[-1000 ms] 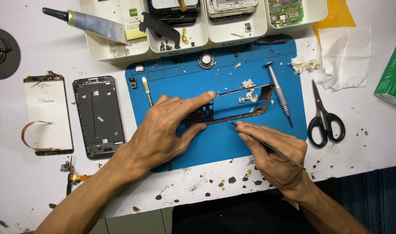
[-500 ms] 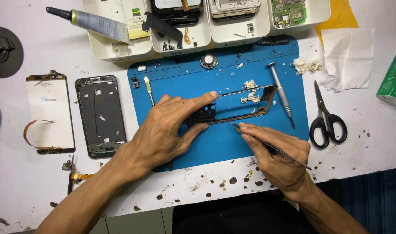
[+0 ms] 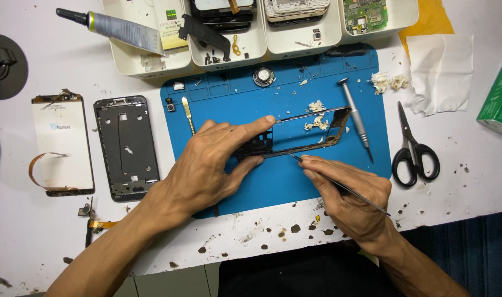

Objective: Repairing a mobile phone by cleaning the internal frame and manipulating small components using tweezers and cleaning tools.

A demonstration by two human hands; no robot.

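My left hand pins a dark phone frame flat on the blue work mat, index finger stretched along its upper edge and thumb under its near edge. My right hand grips a thin metal pick like a pen, its tip touching the frame's near edge just right of my left thumb. White scraps of old adhesive lie inside the frame's opening.
On the mat lie a small screwdriver, a gold pry tool and a round speaker. Left of the mat are a black phone midframe and a screen panel. Scissors, tissue, white parts trays and a glue tube surround them.
Both hands keep their hold on the frame and the pick. The pick's tip has shifted only slightly along the frame's near edge.
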